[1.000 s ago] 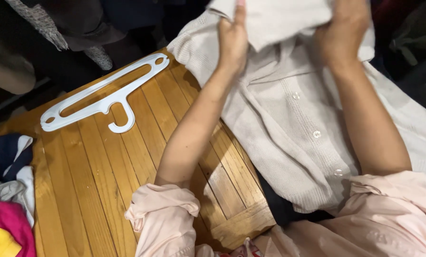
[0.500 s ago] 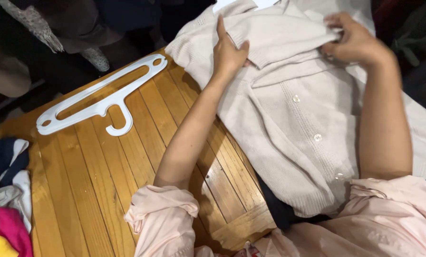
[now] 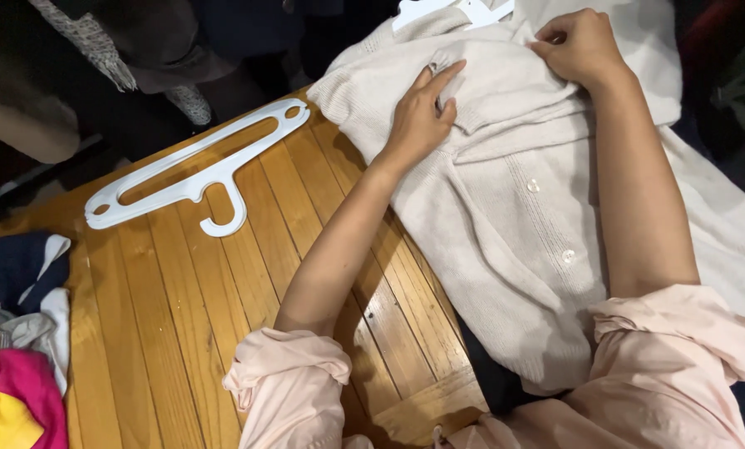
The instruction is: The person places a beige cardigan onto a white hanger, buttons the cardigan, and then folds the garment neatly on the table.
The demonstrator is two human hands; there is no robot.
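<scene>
Two hands work the cream cardigan (image 3: 514, 208) lying on the wooden surface (image 3: 181, 308): my left hand (image 3: 418, 116) presses flat and open, my right hand (image 3: 580, 46) pinches the collar, and I judge a tug could undo the fold.

— What is under the hands?

— A cream knit cardigan (image 3: 522, 208), buttoned, spread flat across the right half of the frame on the wooden table (image 3: 181, 316).

— Its top?

— Folded near the upper centre (a white hanger (image 3: 464, 10) peeks out there).
</scene>
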